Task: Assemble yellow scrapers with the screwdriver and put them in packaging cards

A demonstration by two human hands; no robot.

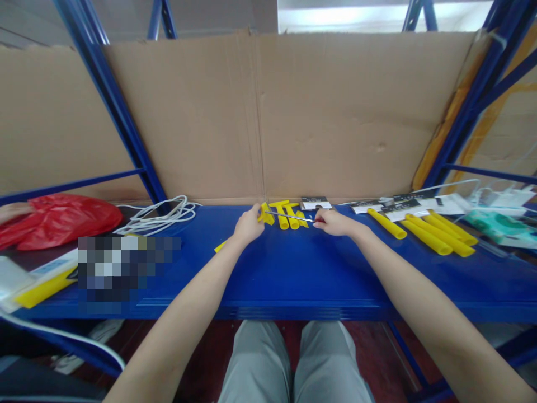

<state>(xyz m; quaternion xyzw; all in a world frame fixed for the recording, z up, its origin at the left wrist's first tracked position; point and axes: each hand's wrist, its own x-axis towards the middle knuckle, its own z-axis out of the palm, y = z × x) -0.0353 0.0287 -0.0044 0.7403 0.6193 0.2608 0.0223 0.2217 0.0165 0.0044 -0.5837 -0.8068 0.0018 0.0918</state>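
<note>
Near the back of the blue shelf, my left hand (250, 223) is closed around a yellow plastic piece (267, 214). My right hand (333, 221) grips a screwdriver (293, 215) by its dark red handle, most of which the fingers hide. Its thin metal shaft points left, with the tip at the yellow piece; whether it sits inside the piece I cannot tell. Just behind the shaft lie yellow T-shaped plastic parts (282, 219). A packet with a black and white card (316, 203) is behind my right hand. Another yellow piece (220, 246) shows partly behind my left forearm.
Several yellow tubes (428, 235) and carded packets (405, 209) lie at right, beside a green and clear plastic bundle (489, 224). White cable (161, 218) is coiled at left. Another person's hand (14, 212) touches a red plastic bag (75, 218). Cardboard (335, 112) stands behind.
</note>
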